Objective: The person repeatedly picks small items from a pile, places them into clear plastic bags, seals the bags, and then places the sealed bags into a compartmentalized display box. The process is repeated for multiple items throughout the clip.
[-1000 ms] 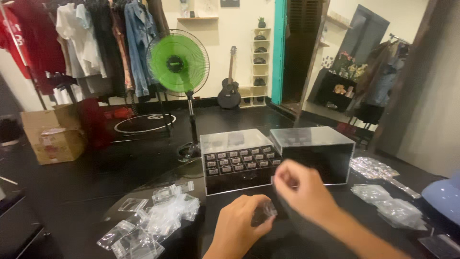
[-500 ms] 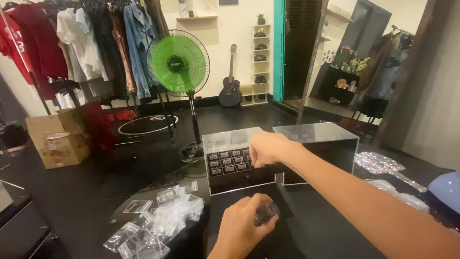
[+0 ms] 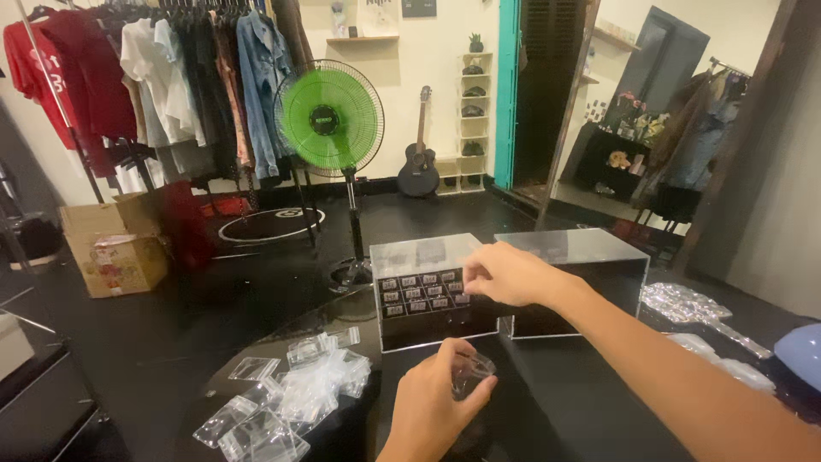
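The right hand (image 3: pixel 511 274) reaches to the drawer box (image 3: pixel 432 291) at twelve o'clock, fingertips pinched at a small drawer front. The left hand (image 3: pixel 436 402), at six o'clock, grips a small clear bag (image 3: pixel 472 374); more bags (image 3: pixel 291 398) lie at nine o'clock

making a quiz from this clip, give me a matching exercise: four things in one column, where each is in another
Things:
1. left hand
2. right hand
3. pile of small clear bags
4. green fan

Places:
A. standing on the floor beyond the table
B. at the front of the left clear drawer box
C. on the black table, left side
D. nearest the camera, holding a small clear bag

Pairs: 1-D, 2-B, 3-C, 4-A
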